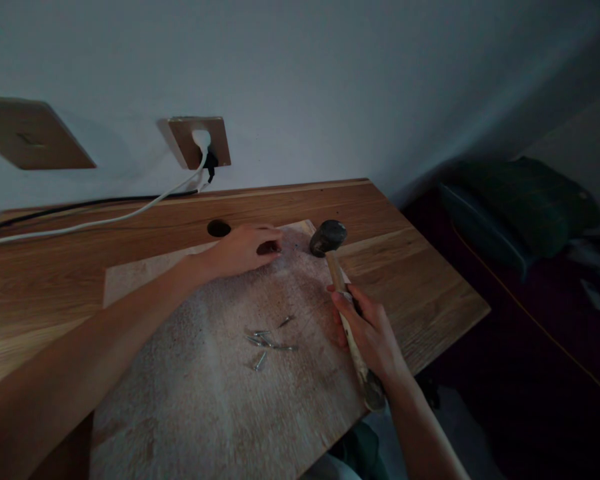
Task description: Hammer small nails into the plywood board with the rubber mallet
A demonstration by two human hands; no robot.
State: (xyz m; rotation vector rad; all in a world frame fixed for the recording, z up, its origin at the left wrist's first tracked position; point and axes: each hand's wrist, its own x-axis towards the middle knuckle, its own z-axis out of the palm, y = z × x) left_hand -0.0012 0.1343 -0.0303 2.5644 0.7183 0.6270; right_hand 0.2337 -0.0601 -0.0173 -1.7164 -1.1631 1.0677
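Observation:
My right hand (367, 327) is wrapped round the pale wooden handle of a rubber mallet (336, 270). Its black head (329, 238) is over the far right corner of a worn board (180, 400). At the board's far edge, my left hand (247, 250) has its thumb and fingers curled together in a pinch. Whatever is between those fingertips is too small and dark to make out. Several silver screws or nails (267, 341) lie loosely on the board, nearer to me than both hands.
The board rests on a wooden desk (410, 287) with a round cable hole (219, 228). Behind it, a white cable (105, 220) and a black cable run from a wall socket (200, 141). A switch plate (35, 133) is on the left wall. Dark cushions (520, 207) lie at right.

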